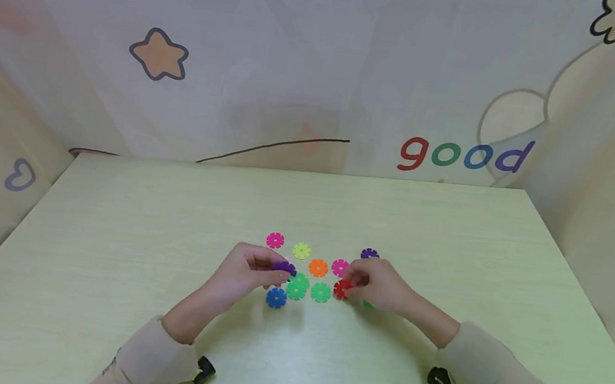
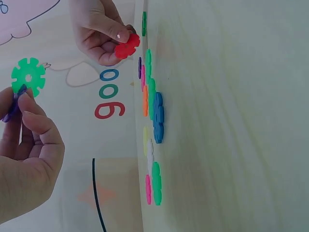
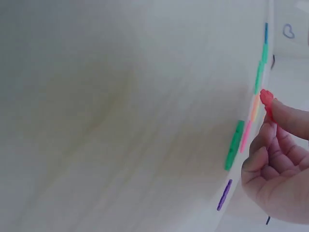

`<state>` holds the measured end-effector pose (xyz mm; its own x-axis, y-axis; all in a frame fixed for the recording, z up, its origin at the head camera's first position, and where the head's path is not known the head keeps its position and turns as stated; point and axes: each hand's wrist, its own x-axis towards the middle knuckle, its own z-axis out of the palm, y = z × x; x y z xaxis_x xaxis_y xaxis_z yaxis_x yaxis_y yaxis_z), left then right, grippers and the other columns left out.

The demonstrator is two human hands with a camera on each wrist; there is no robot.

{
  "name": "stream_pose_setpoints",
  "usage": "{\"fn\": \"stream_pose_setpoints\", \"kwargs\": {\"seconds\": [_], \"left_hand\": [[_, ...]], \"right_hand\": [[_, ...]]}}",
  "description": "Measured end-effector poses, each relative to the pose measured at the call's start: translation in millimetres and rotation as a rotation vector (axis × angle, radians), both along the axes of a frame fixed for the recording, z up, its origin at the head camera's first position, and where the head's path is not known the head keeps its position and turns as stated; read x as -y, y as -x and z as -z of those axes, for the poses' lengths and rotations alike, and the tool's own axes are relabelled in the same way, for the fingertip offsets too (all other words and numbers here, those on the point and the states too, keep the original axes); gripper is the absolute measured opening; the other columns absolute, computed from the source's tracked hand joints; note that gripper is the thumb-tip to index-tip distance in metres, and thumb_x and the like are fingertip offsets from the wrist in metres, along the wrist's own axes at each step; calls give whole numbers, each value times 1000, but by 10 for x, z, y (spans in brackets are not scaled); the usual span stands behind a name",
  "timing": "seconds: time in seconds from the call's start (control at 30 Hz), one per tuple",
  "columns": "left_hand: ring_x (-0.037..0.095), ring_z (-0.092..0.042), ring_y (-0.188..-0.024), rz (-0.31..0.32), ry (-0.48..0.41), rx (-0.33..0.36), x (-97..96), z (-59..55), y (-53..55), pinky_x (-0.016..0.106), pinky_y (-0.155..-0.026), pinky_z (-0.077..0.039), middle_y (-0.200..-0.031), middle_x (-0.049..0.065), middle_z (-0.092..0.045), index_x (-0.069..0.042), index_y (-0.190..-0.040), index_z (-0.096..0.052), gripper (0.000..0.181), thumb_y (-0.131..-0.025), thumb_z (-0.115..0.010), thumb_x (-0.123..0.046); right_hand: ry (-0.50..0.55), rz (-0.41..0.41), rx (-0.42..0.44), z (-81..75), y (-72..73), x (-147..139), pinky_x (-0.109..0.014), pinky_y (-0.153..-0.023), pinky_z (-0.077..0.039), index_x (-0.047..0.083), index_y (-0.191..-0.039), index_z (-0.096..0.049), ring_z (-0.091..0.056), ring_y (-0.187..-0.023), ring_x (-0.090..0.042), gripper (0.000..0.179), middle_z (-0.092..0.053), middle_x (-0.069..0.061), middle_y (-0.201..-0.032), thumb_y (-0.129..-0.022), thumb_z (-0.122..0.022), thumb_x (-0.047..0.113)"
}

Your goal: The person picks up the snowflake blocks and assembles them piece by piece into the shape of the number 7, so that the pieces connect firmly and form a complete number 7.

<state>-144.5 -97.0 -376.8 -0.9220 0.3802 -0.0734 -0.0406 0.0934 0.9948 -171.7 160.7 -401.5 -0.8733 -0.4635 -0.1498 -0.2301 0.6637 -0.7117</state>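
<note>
My left hand [image 1: 242, 274] pinches a purple notched disc [image 1: 284, 267] between thumb and fingers. In the left wrist view a green notched disc [image 2: 28, 77] is joined at its edge to this purple disc [image 2: 14, 107], standing above the fingertips. Right of it, my right hand [image 1: 382, 286] holds a red notched disc [image 1: 341, 289] by its edge, thumb against fingers. The red disc [image 3: 267, 99] is raised off the table in the right wrist view. The two hands are apart, with loose discs on the table between and below them.
On the pale table [image 1: 166, 219] lie a blue disc [image 1: 276, 298], an orange disc [image 1: 318, 267], a yellow disc [image 1: 301, 251], a green disc [image 1: 321, 292], pink discs [image 1: 275, 240] and another purple disc [image 1: 370, 253]. A printed cloth [image 1: 301, 57] hangs behind the table's back edge.
</note>
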Motion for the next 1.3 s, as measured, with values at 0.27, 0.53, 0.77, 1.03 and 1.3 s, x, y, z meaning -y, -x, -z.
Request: {"fn": "stream_pose_setpoints", "kwargs": {"seconds": [0.27, 0.53, 0.77, 1.03, 1.3], "left_hand": [[24, -63, -78, -25, -31, 1, -1, 10, -8, 31, -74, -53, -87, 9, -68, 13, -96, -63, 19, -80, -65, 3], [29, -62, -79, -52, -43, -1, -15, 17, -10, 32, -73, -53, -85, 8, -68, 13, -95, -63, 19, -80, -66, 2], [30, -62, -79, -65, -46, -4, -30, 28, -4, 26, -70, -52, -83, 6, -67, 13, -93, -63, 17, -80, -65, 3], [18, -61, -74, -76, -73, 3, -65, 17, -10, 24, -68, -51, -86, 10, -67, 14, -94, -62, 17, -80, -64, 5], [20, -59, -75, -108, -65, 19, -93, -18, -13, 24, -68, -51, -85, 6, -67, 13, -95, -62, 18, -80, -65, 4]], "right_hand": [[116, -33, -4, -61, -17, -32, -28, -65, -48, 5, -85, -62, -54, -71, -16, 9, -59, 1, -74, -79, -69, 5], [236, -22, 22, -147, -70, -10, -29, -69, -51, 2, -90, -62, -60, -74, -17, 11, -64, -3, -79, -81, -68, 5], [266, 20, 14, -223, -113, 25, -27, -69, -51, 2, -93, -63, -60, -75, -18, 15, -64, -4, -84, -81, -68, 9], [356, 44, 1, -315, -167, 83, -27, -66, -53, 2, -91, -63, -63, -75, -31, 13, -66, -6, -82, -81, -68, 7], [424, 82, 1, -355, -202, 108, -27, -70, -52, -1, -94, -62, -63, -77, -34, 13, -67, -11, -81, -82, -66, 3]]}}
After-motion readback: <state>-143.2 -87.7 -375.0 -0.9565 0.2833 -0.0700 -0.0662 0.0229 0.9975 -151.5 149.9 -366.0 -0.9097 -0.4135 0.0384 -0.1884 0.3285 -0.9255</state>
